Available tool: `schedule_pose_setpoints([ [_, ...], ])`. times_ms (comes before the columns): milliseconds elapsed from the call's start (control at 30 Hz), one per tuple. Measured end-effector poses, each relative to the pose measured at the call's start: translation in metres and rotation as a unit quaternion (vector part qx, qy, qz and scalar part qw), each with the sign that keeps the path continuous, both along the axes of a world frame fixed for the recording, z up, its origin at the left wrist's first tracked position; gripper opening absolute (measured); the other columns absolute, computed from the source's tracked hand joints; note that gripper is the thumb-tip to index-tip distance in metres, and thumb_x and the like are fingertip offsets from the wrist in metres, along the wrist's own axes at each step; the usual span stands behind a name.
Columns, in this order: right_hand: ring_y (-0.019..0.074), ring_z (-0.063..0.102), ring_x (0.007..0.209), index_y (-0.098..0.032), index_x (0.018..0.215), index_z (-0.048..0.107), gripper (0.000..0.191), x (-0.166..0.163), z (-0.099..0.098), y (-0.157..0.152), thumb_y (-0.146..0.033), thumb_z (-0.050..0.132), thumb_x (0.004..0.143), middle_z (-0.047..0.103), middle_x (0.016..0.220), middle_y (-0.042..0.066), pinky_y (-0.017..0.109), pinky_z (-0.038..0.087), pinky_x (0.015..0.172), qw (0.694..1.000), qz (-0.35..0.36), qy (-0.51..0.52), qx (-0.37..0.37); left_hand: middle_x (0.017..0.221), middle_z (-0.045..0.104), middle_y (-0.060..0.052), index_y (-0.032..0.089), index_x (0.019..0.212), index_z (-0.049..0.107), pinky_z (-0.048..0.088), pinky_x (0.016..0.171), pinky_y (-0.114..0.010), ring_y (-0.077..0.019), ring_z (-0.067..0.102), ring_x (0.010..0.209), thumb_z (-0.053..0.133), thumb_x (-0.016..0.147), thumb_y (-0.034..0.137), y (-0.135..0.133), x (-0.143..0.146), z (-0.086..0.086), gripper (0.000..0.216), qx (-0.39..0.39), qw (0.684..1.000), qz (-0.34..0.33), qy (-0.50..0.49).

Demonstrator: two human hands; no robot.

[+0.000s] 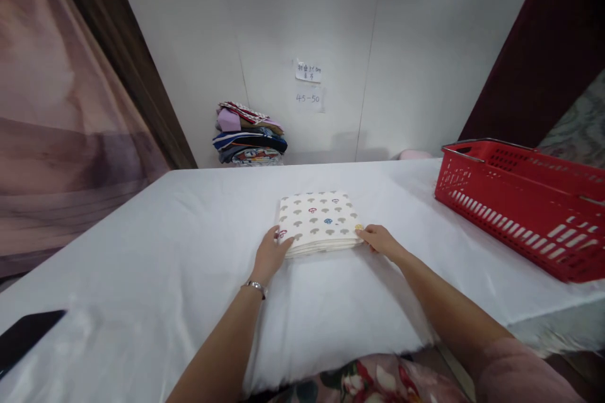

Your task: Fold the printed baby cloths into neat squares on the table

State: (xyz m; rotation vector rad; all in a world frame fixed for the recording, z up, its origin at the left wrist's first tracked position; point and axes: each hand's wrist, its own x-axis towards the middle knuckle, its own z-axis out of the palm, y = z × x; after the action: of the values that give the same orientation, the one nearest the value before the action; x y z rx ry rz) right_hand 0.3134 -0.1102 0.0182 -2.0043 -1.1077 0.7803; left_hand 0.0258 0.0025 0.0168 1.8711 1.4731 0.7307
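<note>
A folded cream cloth (319, 219) printed with small mushrooms lies in the middle of the white table (142, 252). My left hand (270, 255) pinches its near left corner, thumb on top and fingers under the edge. My right hand (380, 240) grips the near right corner the same way. A silver bracelet (256, 288) sits on my left wrist. Both forearms reach forward from the bottom of the view.
A red plastic basket (520, 204) stands at the table's right edge. A stack of folded clothes (249, 135) sits at the far edge by the wall. A dark flat object (26, 337), perhaps a phone, lies at the near left. Paper notes (308, 72) hang on the wall.
</note>
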Motion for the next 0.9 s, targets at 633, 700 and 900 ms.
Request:
schedule_pose_setpoints([
  [633, 0.014, 0.055, 0.061, -0.028, 0.116, 0.049, 0.041, -0.021, 0.003, -0.026, -0.048, 0.043, 0.08, 0.063, 0.079, -0.002, 0.025, 0.039, 0.057, 0.975, 0.021, -0.211, 0.074, 0.121, 0.046, -0.003, 0.025, 0.108, 0.056, 0.046, 0.078, -0.028, -0.0195, 0.049, 0.105, 0.057, 0.076, 0.044, -0.018, -0.004, 0.007, 0.037, 0.191, 0.977, -0.082, 0.053],
  [700, 0.0155, 0.057, 0.069, -0.029, 0.117, 0.051, 0.04, -0.023, 0.0, -0.029, -0.045, 0.042, 0.081, 0.064, 0.086, -0.001, 0.027, 0.042, 0.064, 0.971, 0.046, -0.217, 0.086, 0.113, 0.05, -0.002, 0.025, 0.098, 0.061, 0.045, 0.083, -0.03, -0.0197, 0.048, 0.106, 0.059, 0.075, 0.036, -0.018, -0.006, 0.007, 0.025, 0.199, 0.97, -0.126, 0.062],
  [900, 0.0198, 0.055, 0.103, -0.024, 0.109, 0.06, 0.036, -0.01, -0.021, -0.025, -0.037, 0.04, 0.082, 0.06, 0.114, 0.002, 0.032, 0.041, 0.088, 0.971, 0.056, -0.201, 0.121, 0.102, 0.057, -0.001, 0.025, 0.09, 0.063, 0.043, 0.088, -0.03, -0.0176, 0.048, 0.108, 0.053, 0.079, 0.021, -0.015, -0.018, 0.006, 0.016, 0.197, 0.961, -0.179, 0.073],
])
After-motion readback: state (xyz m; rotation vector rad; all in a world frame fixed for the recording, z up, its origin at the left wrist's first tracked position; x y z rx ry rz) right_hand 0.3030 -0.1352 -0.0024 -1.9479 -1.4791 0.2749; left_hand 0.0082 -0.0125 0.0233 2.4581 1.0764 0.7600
